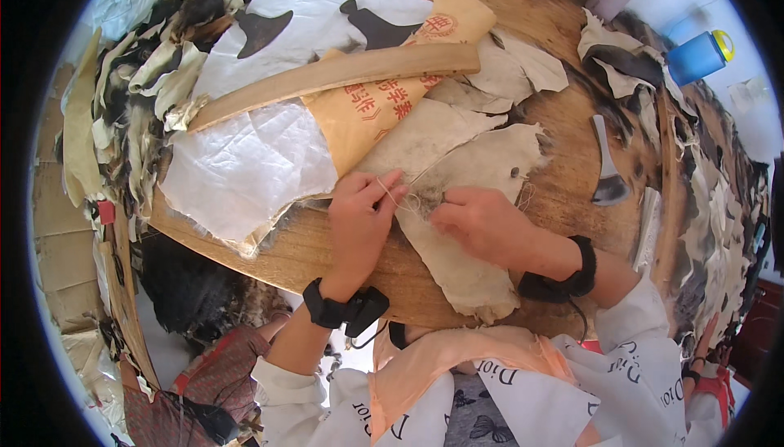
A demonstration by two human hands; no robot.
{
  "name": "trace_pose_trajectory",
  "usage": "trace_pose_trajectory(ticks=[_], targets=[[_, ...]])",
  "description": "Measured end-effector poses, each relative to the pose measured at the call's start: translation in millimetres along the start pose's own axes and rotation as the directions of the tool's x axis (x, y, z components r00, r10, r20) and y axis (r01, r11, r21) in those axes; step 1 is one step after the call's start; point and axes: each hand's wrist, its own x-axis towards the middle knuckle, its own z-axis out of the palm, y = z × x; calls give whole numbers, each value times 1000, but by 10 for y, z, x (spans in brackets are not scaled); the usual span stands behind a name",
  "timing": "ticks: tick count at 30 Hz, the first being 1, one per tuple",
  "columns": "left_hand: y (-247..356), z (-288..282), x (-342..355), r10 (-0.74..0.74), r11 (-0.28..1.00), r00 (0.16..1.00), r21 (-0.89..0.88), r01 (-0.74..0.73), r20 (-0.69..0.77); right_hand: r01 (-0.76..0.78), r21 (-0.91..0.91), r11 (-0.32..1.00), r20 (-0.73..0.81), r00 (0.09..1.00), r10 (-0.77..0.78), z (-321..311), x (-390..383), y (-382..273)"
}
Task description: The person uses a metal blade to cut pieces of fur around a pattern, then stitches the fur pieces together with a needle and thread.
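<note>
A loop of pale thread [411, 200] runs from the fingers of my left hand [359, 220], which is closed on it with finger and thumb. Just right of it, my right hand [483, 222] is curled shut over the hide; its fingertips face away and whatever they pinch is hidden. Beneath both hands lies a pale piece of hide [469, 279] with the furry side partly showing along its edges. More loose thread [527, 195] trails at its right edge. No needle can be made out.
A curved wooden strip [327, 79] lies across a brown printed paper bag [359, 132] and a white sheet [245, 161]. To the right rests a curved-blade knife [608, 165] on the wooden table [563, 136]. Hide scraps [159, 79] pile along both sides; another person's patterned clothing [208, 377] shows lower left.
</note>
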Motion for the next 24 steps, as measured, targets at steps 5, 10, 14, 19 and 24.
trace_pose_trajectory(ticks=[5,10,14,19,24], targets=[[-65,59,1,125,985,992,118,-123,-10,-75,10,997,-83,994,76,-55,-32,56],[-65,95,-4,48,993,998,107,-51,30,-104,-13,994,-162,982,100,-82,-97,180],[-62,107,-2,86,990,995,110,-90,42,-133,3,991,-189,973,132,-268,-163,168],[-91,87,-30,103,975,994,193,-109,40,153,781,606,106,923,-370,-1077,-265,-193],[-82,-15,-23,80,997,995,8,-81,56,121,513,850,166,958,-236,-914,-95,-403]])
